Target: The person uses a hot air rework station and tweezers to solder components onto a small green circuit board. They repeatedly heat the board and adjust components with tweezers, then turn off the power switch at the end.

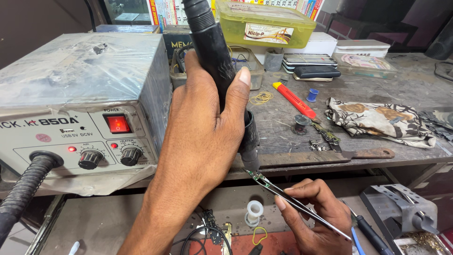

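- The left hand (203, 137) wraps firmly around the black hot-air handpiece (219, 61), gripping it like a thick pen so its nozzle (250, 158) points straight down over the work.
- The right hand (315, 212) pinches a pair of metal tweezers (302, 205) between thumb and fingers; the tips clamp a small green circuit strip (257, 177) and hold it just beneath the nozzle, out in the air past the worktop (377, 89) edge, which likely keeps the heat off the wood.
- The handpiece's ribbed hose (26, 186) runs from the grey rework station (80, 113) at the left, whose red power switch (117, 124) glows; plastic film covers its casing.
- On the worktop behind lie a red utility knife (295, 100), a patterned cloth (380, 120), a flat metal file (325, 157) and stacked phones (309, 63), all well apart from the nozzle.
- Below, a white spool (254, 212) stands on a lower shelf, near the right hand.
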